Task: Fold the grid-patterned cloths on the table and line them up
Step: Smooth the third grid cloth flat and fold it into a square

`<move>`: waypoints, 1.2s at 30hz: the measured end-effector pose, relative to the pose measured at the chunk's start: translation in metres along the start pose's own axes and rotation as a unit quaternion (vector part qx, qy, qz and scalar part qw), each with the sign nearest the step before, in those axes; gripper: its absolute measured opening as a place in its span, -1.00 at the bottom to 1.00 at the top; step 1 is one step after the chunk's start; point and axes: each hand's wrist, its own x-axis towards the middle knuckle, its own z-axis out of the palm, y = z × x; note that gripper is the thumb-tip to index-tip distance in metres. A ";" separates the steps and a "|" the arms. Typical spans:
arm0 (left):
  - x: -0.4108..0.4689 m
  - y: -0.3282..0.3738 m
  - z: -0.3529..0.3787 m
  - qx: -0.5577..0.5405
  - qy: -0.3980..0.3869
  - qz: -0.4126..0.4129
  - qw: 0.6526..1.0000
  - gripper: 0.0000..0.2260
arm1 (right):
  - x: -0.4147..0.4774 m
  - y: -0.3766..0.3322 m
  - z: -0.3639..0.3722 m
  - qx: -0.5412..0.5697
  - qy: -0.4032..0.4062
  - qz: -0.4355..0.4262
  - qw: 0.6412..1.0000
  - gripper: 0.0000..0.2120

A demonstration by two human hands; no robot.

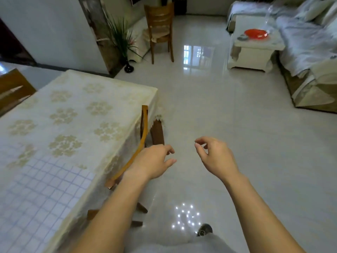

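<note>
Grid cloth [42, 190]: white with thin blue lines, lying flat on the desk [102, 99] at the lower left of the frame, its right edge close to the desk's right rim; its lower part runs out of the picture. Desk: covered by a cream lace tablecloth [76, 114] with flower patterns, filling the left half of the frame. Left hand [153, 161]: lower centre, held in the air over the floor [228, 125], just right of the desk edge, fingers loosely curled, grasping nothing. Right hand [215, 156]: beside it to the right, apart from it, also in the air, thumb and forefinger tips close together, nothing seen between them. Wooden chair [144, 141]: tucked against the desk's right side, its curved back just left of the left hand. Second wooden chair [160, 28]: upper centre. Plant [120, 37] in a dark vase [129, 67]: upper left of centre, by the wall. Low white table [255, 53]: upper right, carrying a red plate [256, 34]. Sofa [306, 44]: right edge, draped in pale cloth. Floor: glossy pale tile.
</note>
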 end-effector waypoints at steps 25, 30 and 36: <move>0.446 0.038 -0.106 -0.046 0.077 -0.011 0.996 -0.69 | 0.416 0.132 -0.095 -0.124 -0.001 -0.071 0.990 -0.81; 0.517 0.004 -0.144 -0.029 0.033 -0.029 0.999 -0.63 | 0.513 0.122 -0.076 -0.090 0.007 -0.077 0.993 -0.81; 0.565 -0.069 -0.162 -0.025 0.008 -0.142 0.990 -0.72 | 0.619 0.095 -0.020 -0.078 -0.066 -0.147 0.984 -0.83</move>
